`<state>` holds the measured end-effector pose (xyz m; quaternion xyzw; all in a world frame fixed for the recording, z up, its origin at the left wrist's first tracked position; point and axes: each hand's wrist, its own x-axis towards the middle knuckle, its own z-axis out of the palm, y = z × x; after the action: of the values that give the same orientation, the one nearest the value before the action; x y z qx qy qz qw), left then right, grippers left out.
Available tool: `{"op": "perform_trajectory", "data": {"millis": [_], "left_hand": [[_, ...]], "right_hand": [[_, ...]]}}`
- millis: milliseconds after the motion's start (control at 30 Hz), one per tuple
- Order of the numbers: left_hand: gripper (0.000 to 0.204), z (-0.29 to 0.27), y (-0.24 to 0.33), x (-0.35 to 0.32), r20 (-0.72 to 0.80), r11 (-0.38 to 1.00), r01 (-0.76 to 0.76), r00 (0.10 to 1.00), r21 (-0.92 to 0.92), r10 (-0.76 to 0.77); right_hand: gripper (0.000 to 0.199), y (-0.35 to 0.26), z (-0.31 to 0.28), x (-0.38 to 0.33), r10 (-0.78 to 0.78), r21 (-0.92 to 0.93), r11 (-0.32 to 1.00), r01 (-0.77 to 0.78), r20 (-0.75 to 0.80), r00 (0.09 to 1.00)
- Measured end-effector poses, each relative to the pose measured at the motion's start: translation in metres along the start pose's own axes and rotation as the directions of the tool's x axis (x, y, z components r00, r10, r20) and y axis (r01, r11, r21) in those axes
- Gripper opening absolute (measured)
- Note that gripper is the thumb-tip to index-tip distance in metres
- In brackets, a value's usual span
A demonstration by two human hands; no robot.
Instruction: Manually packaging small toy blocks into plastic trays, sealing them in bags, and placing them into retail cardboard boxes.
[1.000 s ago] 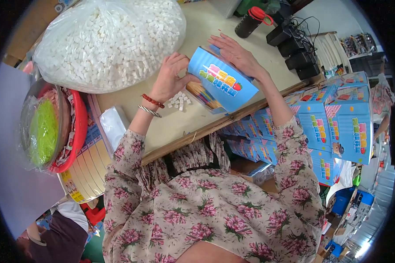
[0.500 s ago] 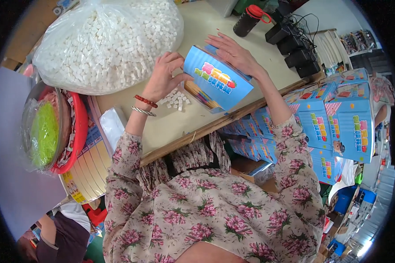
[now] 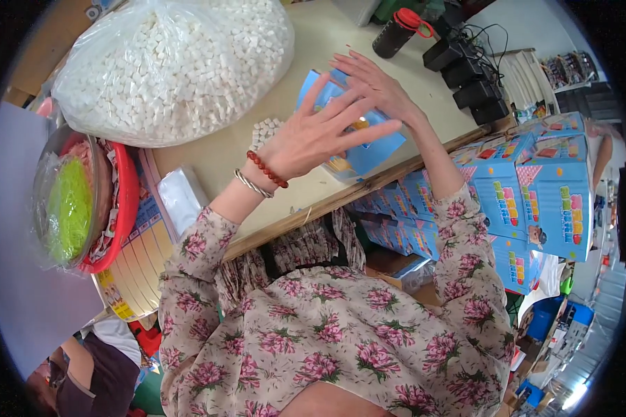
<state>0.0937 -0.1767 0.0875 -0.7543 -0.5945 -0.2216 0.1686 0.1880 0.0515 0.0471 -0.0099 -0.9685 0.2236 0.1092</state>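
Observation:
A light blue printed cardboard box (image 3: 379, 154) stands tilted near the table's front edge, mostly covered by my hands. My left hand (image 3: 320, 135) is spread open across the box's face, its fingers pointing to the right. My right hand (image 3: 379, 87) lies along the far right side of the box with its fingers stretched out. The two hands overlap in view, so I cannot tell whether the left palm touches the box. Beside my left wrist lies a small pile of white cubes (image 3: 266, 131).
A big clear bag of white cubes (image 3: 174, 76) fills the table's far left. A red basin (image 3: 129, 208) sits at left, near a white packet (image 3: 179, 198). A dark bottle (image 3: 393, 36) and black adapters (image 3: 469, 76) stand far right. Blue boxes (image 3: 504, 198) are stacked at right.
My left hand has let go of the box's left edge and moved right, over its face, with fingers spread. My right hand stays at the far right side. The box has barely shifted.

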Motion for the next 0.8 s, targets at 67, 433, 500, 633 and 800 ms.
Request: {"op": "perform_trajectory", "data": {"millis": [67,433,500,633,800], "left_hand": [[0.092,0.005,-0.001,0.001,-0.013,0.999,-0.03,0.999,0.011,0.03],[0.081,0.011,-0.009,-0.005,-0.011,0.986,-0.031,1.0,-0.165,0.029],[0.081,0.01,0.007,-0.004,-0.019,0.983,0.038,0.999,-0.181,-0.042],[0.082,0.015,0.016,-0.002,-0.033,0.978,0.104,0.993,-0.179,-0.111],[0.077,0.018,0.006,0.004,-0.024,0.986,-0.116,0.993,-0.117,0.114]], "right_hand": [[0.049,-0.005,0.001,0.0,0.021,-0.013,1.0,-0.021,-0.006,1.0],[0.047,-0.01,-0.001,-0.002,0.062,-0.11,0.992,-0.065,-0.029,0.998],[0.05,-0.014,-0.003,-0.002,0.075,-0.092,0.993,-0.076,-0.018,0.997],[0.049,-0.012,-0.004,-0.001,0.084,-0.092,0.992,-0.083,0.006,0.996],[0.051,-0.008,-0.004,-0.001,0.031,-0.063,0.997,-0.033,-0.032,0.999]]}}
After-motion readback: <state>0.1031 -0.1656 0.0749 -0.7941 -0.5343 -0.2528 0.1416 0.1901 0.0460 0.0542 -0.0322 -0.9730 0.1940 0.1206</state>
